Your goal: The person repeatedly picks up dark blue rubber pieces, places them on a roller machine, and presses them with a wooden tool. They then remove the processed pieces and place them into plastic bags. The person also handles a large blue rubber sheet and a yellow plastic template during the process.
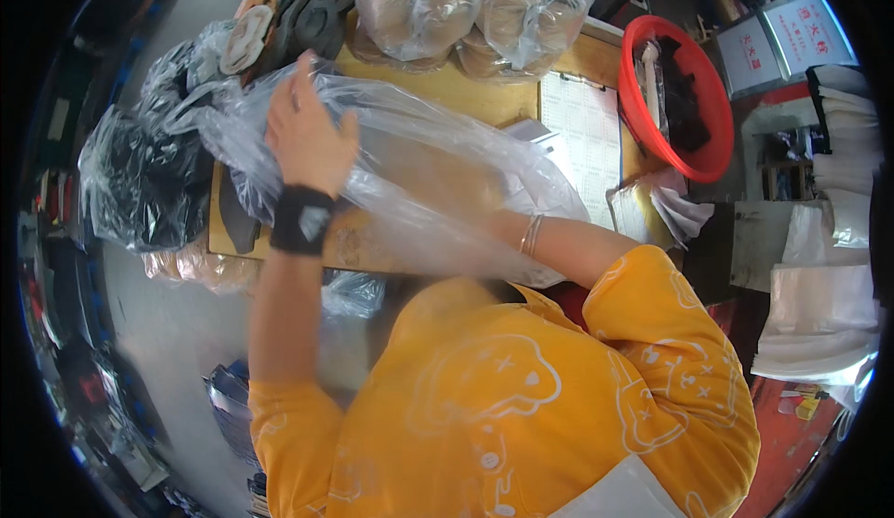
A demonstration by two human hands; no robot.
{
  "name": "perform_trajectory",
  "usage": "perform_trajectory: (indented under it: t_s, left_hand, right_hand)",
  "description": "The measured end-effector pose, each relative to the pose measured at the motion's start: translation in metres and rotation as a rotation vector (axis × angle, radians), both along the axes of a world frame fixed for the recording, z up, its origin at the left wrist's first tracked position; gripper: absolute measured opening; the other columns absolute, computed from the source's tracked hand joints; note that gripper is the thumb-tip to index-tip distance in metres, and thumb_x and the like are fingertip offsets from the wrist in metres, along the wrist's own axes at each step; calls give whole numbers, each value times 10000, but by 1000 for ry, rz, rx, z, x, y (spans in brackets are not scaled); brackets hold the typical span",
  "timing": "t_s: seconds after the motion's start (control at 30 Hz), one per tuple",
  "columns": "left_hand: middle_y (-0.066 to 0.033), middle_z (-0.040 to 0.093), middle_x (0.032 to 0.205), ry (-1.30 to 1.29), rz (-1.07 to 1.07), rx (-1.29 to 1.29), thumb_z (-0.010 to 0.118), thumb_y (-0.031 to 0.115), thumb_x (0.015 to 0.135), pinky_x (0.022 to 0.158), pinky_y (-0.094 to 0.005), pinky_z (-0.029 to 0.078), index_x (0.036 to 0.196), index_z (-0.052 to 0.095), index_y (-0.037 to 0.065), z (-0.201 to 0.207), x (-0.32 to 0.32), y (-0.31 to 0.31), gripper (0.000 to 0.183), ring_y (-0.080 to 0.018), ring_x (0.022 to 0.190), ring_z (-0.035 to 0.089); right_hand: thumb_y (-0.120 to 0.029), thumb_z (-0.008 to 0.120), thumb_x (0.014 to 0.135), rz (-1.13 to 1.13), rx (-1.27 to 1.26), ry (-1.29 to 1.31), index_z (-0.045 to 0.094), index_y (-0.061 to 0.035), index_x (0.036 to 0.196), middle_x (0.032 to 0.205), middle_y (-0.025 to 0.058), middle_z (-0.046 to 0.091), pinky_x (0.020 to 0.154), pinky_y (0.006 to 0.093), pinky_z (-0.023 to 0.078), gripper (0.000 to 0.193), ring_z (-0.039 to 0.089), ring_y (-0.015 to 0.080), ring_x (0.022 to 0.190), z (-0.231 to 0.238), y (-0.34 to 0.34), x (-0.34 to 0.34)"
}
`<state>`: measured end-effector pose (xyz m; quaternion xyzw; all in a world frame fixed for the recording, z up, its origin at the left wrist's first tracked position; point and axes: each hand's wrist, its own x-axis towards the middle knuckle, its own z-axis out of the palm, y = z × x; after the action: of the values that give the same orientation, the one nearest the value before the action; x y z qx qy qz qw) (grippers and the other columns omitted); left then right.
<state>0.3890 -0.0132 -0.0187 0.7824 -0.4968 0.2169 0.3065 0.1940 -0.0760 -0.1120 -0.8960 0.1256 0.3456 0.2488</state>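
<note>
Head view: left hand (pixel 314 136), fingers outstretched, at clear plastic bag (pixel 410 131); right hand (pixel 470 190) blurred through it, cannot tell if grasping.

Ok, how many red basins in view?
1: the red basin is at the upper right, just right of the printed sheet on the table. No others show; any nested underneath would be hidden.

Right hand (pixel 473 199) blurs behind clear plastic bag (pixel 410 127); grip unreadable. Wrapped bundle (pixel 419 17) runs off top edge.
</note>
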Motion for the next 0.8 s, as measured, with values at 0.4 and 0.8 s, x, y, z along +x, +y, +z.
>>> perform_trajectory:
  t_s: [0.4,0.8]
  left_hand:
    - [-208,687,1012,389,-421,1705,467,226,878,808,-456,527,1131,620,53,-115,-45,89,343,-344,934,678]
    - [-123,680,1013,698,-420,975,507,182,886,845,-457,492,1118,624,123,-155,-17,49,266,-357,956,644]
  right_hand:
    - [-240,558,910,-239,229,97,650,-130,1129,1096,163,649,846,398,475,262,599,309,991,-74,-109,26]
    - [-243,553,909,-201,219,-365,660,-110,1091,1083,164,654,829,409,484,249,605,301,977,-67,-63,-65]
